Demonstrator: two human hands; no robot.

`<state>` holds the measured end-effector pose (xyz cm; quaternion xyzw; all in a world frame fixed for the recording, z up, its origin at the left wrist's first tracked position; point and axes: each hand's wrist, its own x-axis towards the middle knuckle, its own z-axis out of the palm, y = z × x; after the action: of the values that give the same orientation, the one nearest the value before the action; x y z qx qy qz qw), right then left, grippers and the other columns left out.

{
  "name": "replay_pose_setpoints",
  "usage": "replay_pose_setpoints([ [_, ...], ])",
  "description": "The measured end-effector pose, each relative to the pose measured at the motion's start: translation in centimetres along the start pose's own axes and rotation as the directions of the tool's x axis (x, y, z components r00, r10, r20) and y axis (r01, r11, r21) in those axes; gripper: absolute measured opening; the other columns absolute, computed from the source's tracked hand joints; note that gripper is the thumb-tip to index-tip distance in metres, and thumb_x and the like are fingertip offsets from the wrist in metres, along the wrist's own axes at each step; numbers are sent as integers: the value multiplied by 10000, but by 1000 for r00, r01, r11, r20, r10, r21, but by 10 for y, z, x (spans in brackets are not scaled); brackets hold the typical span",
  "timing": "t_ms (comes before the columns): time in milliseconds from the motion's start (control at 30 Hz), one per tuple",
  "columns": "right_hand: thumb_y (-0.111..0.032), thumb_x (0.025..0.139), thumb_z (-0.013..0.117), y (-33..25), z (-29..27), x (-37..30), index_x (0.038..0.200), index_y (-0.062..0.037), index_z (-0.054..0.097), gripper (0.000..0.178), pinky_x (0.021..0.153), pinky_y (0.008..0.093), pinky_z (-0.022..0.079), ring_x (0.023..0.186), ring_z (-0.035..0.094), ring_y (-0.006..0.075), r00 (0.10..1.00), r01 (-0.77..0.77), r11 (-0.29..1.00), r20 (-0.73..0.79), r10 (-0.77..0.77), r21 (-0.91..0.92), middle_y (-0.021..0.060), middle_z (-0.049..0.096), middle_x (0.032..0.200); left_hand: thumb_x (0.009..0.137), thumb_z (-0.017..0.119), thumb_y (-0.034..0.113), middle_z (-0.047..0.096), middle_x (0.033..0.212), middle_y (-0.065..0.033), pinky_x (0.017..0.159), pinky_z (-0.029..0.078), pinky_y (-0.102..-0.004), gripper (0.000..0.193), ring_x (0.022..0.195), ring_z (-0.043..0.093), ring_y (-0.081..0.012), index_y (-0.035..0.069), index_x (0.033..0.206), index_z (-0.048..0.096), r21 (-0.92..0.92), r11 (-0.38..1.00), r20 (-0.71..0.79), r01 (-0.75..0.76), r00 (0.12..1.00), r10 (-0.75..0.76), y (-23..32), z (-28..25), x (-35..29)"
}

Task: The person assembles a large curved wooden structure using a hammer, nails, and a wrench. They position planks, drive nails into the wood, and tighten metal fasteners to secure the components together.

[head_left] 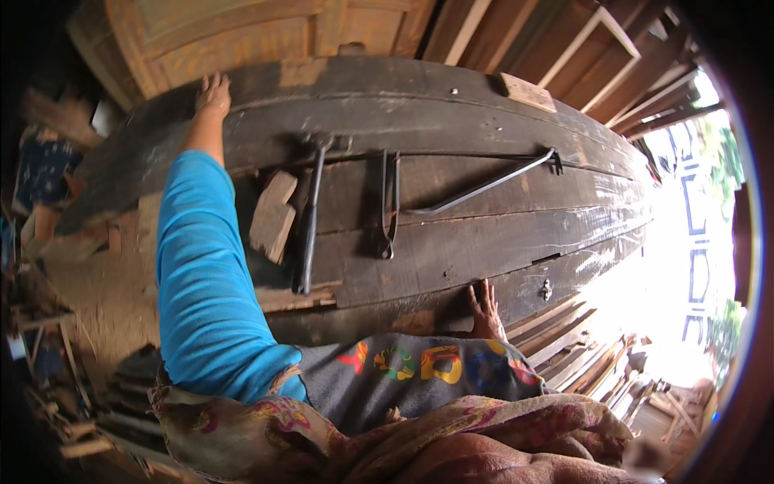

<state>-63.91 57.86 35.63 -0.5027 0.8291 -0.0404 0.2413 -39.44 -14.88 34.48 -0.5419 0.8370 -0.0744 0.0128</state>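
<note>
My left hand (214,94) lies spread on the far left edge of a workbench top made of dark wooden planks (468,242). Near the bench's front edge, the fingers of my right hand (487,312) rest flat on the wood, holding nothing. Between the hands lie a hammer (310,218) with a dark handle, long-handled pincers (391,202) and a bent metal bar (492,184) with a forked end. Left of the hammer, a notched wood offcut (273,214) sits beside a dark gap in the planks.
Carved wooden door panels (266,44) lean behind the bench. A small wood block (527,92) lies at its far right edge, and wooden frames (597,56) stand beyond. Stacked timber strips (576,347) are at the lower right; scraps (85,448) litter the lower left.
</note>
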Motion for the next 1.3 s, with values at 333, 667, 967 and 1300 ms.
replay_pose_setpoints([
  [333,-402,485,871,-3,-1,1,1450,-163,232,1181,1018,636,254,1353,104,496,1000,-23,998,-18,24,53,254,32,1496,929,370,106,499,1222,-194,887,497,-424,283,1074,564,-342,51,1188,469,116,993,-36,-23,999,27,-12,1,2],
  [667,-347,828,624,-127,-45,93,1146,-48,557,442,837,423,466,1022,551,342,868,482,860,-224,-442,169,183,594,1041,955,438,226,591,1049,-204,758,467,-392,329,891,590,-380,23,1213,461,-480,708,-734,-518,679,-1,116,-170,-205],
  [967,-213,706,694,-295,-11,202,1438,-13,82,974,911,410,467,1079,555,373,995,-5,871,93,-46,490,238,475,1215,961,423,204,386,666,-16,439,272,-212,419,533,338,-78,-74,1262,336,-841,180,-531,-511,712,-460,198,-199,-473],
  [1300,-201,795,689,-201,-56,171,1197,60,436,542,520,318,471,601,577,180,977,-111,-91,92,-194,990,138,575,792,953,483,199,390,798,2,538,301,-221,326,657,347,-71,16,1216,422,-966,257,-102,37,856,-507,226,-150,-612],
])
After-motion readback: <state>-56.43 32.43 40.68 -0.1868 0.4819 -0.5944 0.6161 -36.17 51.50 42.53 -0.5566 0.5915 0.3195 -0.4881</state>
